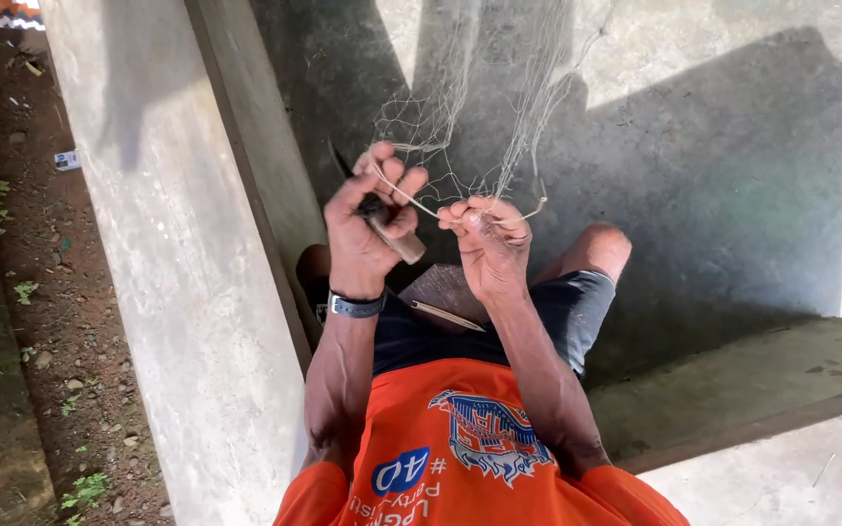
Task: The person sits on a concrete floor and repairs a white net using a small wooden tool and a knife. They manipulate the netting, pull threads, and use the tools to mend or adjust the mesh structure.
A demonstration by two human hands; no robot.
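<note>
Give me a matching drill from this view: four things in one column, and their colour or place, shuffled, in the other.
1. shirt
2. wristband
3. net
4. thin stick

A. hangs above both hands
B. orange
C. lies on the lap
D. around the left wrist

Pairs: 1-B, 2-D, 3-A, 4-C

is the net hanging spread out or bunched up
Partly spread: the net hangs with open mesh above both hands, gathering where the left hand and right hand pinch it.
</note>
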